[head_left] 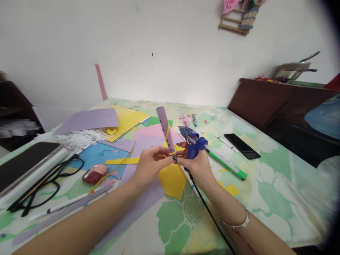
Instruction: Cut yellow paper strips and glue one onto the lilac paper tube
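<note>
A purple paper tube (162, 122) with dark spots stands nearly upright, leaning left, with a thin yellow strip wound round it. My left hand (149, 164) pinches the tube's bottom end, where a yellow band circles it. My right hand (198, 168) is wrapped round a blue hot glue gun (193, 148), its nozzle toward the far side and its black cord (209, 212) running down to the table's near edge. Fingertips of the right hand also reach the tube's base, close to the left thumb. Yellow paper (172, 182) and purple paper (140, 202) lie under the hands.
On the left are eyeglasses (44, 184), an earbud case (95, 173), white string (85, 137) and purple sheet (90, 118). A phone (241, 146) and a green-ended stick-shaped tool (225, 163) lie to the right. The wall (170, 53) bounds the table behind.
</note>
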Tool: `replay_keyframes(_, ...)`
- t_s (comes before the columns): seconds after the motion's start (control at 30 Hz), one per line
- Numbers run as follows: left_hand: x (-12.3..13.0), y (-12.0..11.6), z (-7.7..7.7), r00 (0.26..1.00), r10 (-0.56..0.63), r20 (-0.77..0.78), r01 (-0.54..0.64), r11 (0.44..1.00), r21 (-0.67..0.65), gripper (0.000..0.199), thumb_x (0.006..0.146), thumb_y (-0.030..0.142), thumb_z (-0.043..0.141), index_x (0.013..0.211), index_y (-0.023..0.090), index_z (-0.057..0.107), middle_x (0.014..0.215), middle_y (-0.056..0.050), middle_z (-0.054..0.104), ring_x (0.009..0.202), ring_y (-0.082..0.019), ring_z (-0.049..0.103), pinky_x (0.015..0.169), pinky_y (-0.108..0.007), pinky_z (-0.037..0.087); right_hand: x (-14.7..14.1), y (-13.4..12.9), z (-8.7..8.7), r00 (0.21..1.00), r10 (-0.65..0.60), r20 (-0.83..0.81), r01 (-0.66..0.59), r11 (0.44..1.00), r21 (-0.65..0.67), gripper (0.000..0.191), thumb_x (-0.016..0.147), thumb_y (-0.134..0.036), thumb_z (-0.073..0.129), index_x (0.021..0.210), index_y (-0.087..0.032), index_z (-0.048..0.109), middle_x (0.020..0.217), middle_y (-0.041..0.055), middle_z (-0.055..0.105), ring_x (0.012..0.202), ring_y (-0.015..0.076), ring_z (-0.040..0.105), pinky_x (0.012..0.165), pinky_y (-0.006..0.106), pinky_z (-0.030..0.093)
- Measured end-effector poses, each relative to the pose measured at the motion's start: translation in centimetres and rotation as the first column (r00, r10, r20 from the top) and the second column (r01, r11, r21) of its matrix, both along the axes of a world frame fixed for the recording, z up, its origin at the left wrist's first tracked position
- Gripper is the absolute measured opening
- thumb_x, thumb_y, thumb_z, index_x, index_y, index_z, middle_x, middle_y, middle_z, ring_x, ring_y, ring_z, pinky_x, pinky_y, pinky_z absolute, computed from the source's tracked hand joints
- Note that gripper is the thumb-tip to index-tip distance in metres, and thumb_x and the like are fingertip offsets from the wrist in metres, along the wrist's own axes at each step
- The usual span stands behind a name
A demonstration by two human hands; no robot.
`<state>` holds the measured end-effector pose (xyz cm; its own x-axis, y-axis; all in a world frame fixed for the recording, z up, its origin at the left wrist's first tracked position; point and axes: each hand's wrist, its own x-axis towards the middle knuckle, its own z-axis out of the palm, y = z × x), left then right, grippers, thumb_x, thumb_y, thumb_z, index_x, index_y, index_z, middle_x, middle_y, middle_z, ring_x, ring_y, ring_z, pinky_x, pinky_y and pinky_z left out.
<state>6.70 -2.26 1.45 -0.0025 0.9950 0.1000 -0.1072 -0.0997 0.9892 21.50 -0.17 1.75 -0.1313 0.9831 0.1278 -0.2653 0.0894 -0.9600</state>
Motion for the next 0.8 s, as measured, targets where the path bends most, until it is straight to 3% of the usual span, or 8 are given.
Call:
replay_keyframes(0.2,-0.37,0.52,0.00,0.997,0.073,0.037,-0.073,0.997,-0.020,0.031,0.059,0.033,0.082,0.081,0.013,0.071,0.074,-0.004,0.072,0.070,-0.017,0.067,0.068,-0.028,0.051,0.35,-0.15,0.65,0.999,0.046,-0.019,-0.045,0.999,0.023,0.051,0.047,-0.022,0.088,0.085,-0.020,0.054,0.097,0.0041,0.066,0.081,0.0226,0.071,0.071,0.033,0.057)
replay_keyframes(0.33,-0.49,0.63,-0.16,0.991,0.117,-0.063,-0.117,0.993,0.014,0.025,0.058,0.027,0.081,0.077,0.014,0.071,0.073,-0.003,0.072,0.068,-0.016,0.066,0.067,-0.027,0.051,0.81,0.24,0.44,0.999,-0.037,0.014,0.036,0.998,0.049,0.042,0.057,-0.029,0.085,0.088,-0.019,0.059,0.103,0.0064,0.066,0.083,0.0223,0.071,0.076,0.034,0.055)
replay_keyframes(0.5,-0.14,0.28,-0.31,0.983,0.046,-0.177,-0.044,0.999,0.014,0.022,0.059,0.023,0.077,0.077,0.014,0.068,0.078,-0.006,0.072,0.075,-0.021,0.069,0.072,-0.031,0.054,1.02,0.41,0.31,0.997,-0.072,-0.028,0.073,0.996,0.042,0.041,0.057,-0.031,0.085,0.088,-0.019,0.060,0.100,0.0058,0.068,0.083,0.0206,0.070,0.080,0.035,0.054)
replay_keyframes(0.8,-0.08,0.30,-0.58,0.977,-0.011,-0.215,0.017,1.000,0.025,0.018,0.063,0.025,0.074,0.074,0.015,0.065,0.079,-0.005,0.070,0.074,-0.021,0.069,0.070,-0.030,0.054,0.82,0.23,0.81,0.997,-0.061,-0.049,0.061,0.998,-0.011,0.042,0.052,-0.023,0.083,0.087,-0.020,0.060,0.096,0.0040,0.068,0.072,0.0195,0.070,0.061,0.028,0.052)
